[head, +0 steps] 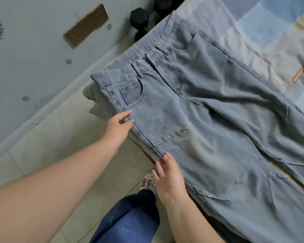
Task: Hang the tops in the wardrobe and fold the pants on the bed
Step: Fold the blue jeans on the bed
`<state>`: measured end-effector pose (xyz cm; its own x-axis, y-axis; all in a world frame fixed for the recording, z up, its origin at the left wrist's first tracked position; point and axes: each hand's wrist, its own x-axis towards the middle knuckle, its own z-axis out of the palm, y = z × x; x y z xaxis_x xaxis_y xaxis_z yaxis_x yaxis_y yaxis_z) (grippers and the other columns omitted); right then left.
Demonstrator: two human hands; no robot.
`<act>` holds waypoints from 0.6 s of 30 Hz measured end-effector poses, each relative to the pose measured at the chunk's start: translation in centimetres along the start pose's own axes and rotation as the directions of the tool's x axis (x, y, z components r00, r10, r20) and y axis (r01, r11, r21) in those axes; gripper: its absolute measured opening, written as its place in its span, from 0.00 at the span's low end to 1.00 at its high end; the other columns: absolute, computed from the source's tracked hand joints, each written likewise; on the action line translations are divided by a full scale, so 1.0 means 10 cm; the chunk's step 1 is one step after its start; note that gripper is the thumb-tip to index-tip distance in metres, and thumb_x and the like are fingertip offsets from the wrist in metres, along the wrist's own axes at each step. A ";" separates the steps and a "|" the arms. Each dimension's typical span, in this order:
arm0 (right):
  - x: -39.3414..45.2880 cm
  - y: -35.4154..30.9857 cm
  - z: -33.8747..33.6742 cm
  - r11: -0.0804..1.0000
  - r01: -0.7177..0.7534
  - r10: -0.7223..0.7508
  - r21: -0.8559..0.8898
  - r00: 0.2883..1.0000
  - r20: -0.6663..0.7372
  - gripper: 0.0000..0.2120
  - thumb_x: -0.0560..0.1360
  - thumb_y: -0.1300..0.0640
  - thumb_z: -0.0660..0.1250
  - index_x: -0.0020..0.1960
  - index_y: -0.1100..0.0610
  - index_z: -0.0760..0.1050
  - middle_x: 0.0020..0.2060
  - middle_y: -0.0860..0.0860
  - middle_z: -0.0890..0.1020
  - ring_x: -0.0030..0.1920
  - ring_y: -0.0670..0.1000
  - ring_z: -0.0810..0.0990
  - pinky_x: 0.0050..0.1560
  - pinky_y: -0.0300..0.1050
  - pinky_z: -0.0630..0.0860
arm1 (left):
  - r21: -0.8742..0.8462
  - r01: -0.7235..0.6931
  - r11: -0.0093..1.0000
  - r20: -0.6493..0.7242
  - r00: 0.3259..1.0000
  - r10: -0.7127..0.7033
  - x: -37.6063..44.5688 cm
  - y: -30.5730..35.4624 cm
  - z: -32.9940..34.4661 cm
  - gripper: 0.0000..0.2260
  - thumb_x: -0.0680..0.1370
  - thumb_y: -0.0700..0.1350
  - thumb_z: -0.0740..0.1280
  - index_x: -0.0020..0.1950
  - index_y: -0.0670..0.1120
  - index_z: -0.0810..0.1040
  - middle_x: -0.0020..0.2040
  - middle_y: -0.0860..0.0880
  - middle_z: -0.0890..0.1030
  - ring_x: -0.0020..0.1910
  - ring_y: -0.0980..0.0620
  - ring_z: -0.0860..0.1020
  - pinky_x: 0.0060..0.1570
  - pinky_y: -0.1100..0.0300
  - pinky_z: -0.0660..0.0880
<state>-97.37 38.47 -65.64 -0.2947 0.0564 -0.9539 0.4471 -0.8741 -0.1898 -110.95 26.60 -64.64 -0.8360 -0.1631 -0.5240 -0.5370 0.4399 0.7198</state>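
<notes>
The bed [279, 28], covered in patchwork bedding, is overlaid by the light blue jeans [209, 111], spread flat along its near edge with the waistband toward the wall. The jeans' outer seam below the pocket is pinched by the left hand [118, 128]. Lower on that seam, the right hand [168, 178] is laid with relaxed, straight fingers.

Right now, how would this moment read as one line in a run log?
stage: folding pants | light blue denim jeans flat on patchwork bed cover | left hand pinches side seam | right hand touches same edge
</notes>
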 end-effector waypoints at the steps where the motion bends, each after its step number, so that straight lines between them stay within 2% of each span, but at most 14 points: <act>1: 0.01 0.00 0.05 0.999 0.024 -0.023 0.036 0.999 -0.036 0.09 0.79 0.59 0.62 0.55 0.49 0.75 0.55 0.47 0.77 0.61 0.50 0.74 0.57 0.47 0.70 | 0.004 -0.003 1.000 0.005 1.000 0.003 0.05 0.03 -0.03 0.18 0.77 0.39 0.67 0.66 0.50 0.75 0.56 0.49 0.77 0.45 0.54 0.75 0.55 0.58 0.74; 3: 0.02 -0.01 0.17 0.991 0.103 -0.091 0.081 0.986 -0.138 0.10 0.79 0.61 0.61 0.58 0.52 0.75 0.51 0.50 0.78 0.54 0.48 0.78 0.55 0.46 0.74 | -0.003 0.010 1.000 0.013 1.000 -0.010 0.17 0.10 -0.09 0.23 0.77 0.40 0.68 0.70 0.54 0.71 0.66 0.48 0.74 0.46 0.49 0.75 0.55 0.54 0.76; 4: 0.01 -0.03 0.22 0.986 0.144 -0.124 0.084 0.970 -0.208 0.10 0.78 0.62 0.62 0.58 0.53 0.76 0.46 0.50 0.79 0.46 0.45 0.81 0.53 0.44 0.77 | -0.012 0.015 1.000 0.017 1.000 -0.015 0.21 0.15 -0.12 0.25 0.77 0.41 0.69 0.71 0.56 0.68 0.68 0.49 0.73 0.46 0.50 0.74 0.52 0.54 0.75; 6: -0.03 -0.10 0.28 0.970 0.231 -0.194 0.076 0.923 -0.333 0.09 0.77 0.62 0.64 0.56 0.55 0.78 0.37 0.50 0.80 0.31 0.42 0.82 0.40 0.37 0.80 | 0.018 -0.050 0.999 -0.012 0.999 0.051 0.25 0.25 -0.14 0.26 0.75 0.43 0.70 0.71 0.59 0.69 0.68 0.54 0.72 0.54 0.55 0.73 0.55 0.60 0.72; 7: -0.03 -0.18 0.29 0.958 0.277 -0.235 0.070 0.904 -0.357 0.08 0.77 0.62 0.65 0.54 0.55 0.79 0.38 0.50 0.81 0.31 0.42 0.82 0.33 0.34 0.78 | 0.051 -0.115 0.992 -0.039 0.992 0.117 0.27 0.32 -0.11 0.25 0.74 0.44 0.71 0.68 0.60 0.71 0.65 0.57 0.72 0.58 0.59 0.71 0.56 0.66 0.67; 9: -0.08 -0.39 0.27 0.927 0.374 -0.341 0.020 0.867 -0.364 0.06 0.76 0.61 0.66 0.51 0.55 0.80 0.42 0.50 0.83 0.37 0.44 0.84 0.34 0.33 0.78 | 0.081 -0.230 0.970 -0.067 0.970 0.235 0.26 0.49 -0.03 0.20 0.73 0.46 0.71 0.62 0.61 0.74 0.59 0.60 0.74 0.58 0.65 0.69 0.52 0.75 0.63; 12: -0.09 -0.88 0.27 0.841 0.526 -0.540 -0.130 0.793 -0.282 0.06 0.77 0.60 0.66 0.48 0.51 0.80 0.44 0.48 0.84 0.44 0.45 0.84 0.45 0.36 0.81 | 0.066 -0.324 0.944 -0.056 0.943 0.328 0.32 0.85 0.21 0.16 0.73 0.48 0.72 0.60 0.59 0.76 0.56 0.62 0.75 0.57 0.70 0.69 0.47 0.84 0.60; 16: -0.02 -1.62 0.27 0.675 0.658 -0.731 -0.335 0.660 -0.175 0.07 0.77 0.57 0.66 0.45 0.46 0.79 0.46 0.46 0.83 0.49 0.46 0.81 0.53 0.42 0.76 | 0.056 -0.372 0.927 -0.050 0.926 0.375 0.45 1.34 0.62 0.17 0.74 0.48 0.71 0.62 0.54 0.77 0.55 0.60 0.74 0.54 0.69 0.67 0.46 0.84 0.60; 18: 0.05 -1.99 0.29 0.607 0.699 -0.786 -0.379 0.598 -0.156 0.07 0.77 0.57 0.67 0.44 0.46 0.79 0.46 0.46 0.83 0.50 0.48 0.81 0.55 0.44 0.75 | 0.040 -0.394 0.918 -0.025 0.918 0.395 0.54 1.58 0.82 0.17 0.75 0.49 0.71 0.63 0.55 0.76 0.56 0.61 0.72 0.57 0.66 0.67 0.52 0.75 0.62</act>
<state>-108.88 54.55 -61.70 -0.3960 0.7960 -0.4578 0.3855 -0.3084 -0.8696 -123.04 39.93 -59.80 -0.9827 0.0016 -0.1851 -0.1592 0.5032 0.8494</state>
